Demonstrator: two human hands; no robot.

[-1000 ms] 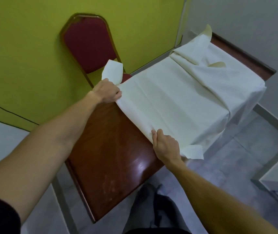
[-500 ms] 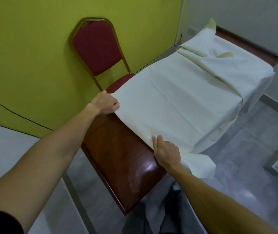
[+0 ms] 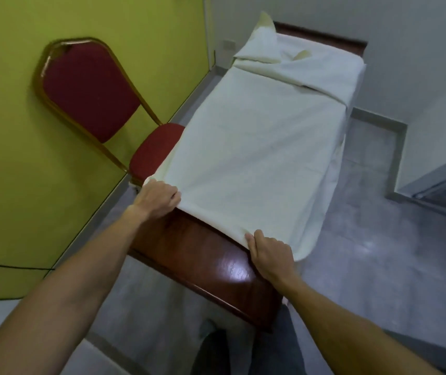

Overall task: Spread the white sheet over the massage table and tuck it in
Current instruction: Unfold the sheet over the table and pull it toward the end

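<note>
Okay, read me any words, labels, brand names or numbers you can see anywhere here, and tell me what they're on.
None: no readable text anywhere in this view.
White sheet: plain, no label or print showing.
Massage table: bare glossy brown surface, no markings.
Red chair: no tag or logo visible.
Small wall plate near the far corner: too small and blurred to tell whether it bears any writing.

This looks like a small treatment room in a massage or therapy place. A long, narrow padded counter (image 3: 203, 255) with glossy brown upholstery runs up the middle of the frame, mostly draped in a white sheet (image 3: 257, 147). A red banquet chair (image 3: 92, 87) stands at upper left against a plain yellow-green wall (image 3: 5, 158); grey floor tiles (image 3: 379, 239) fill the right.
</note>
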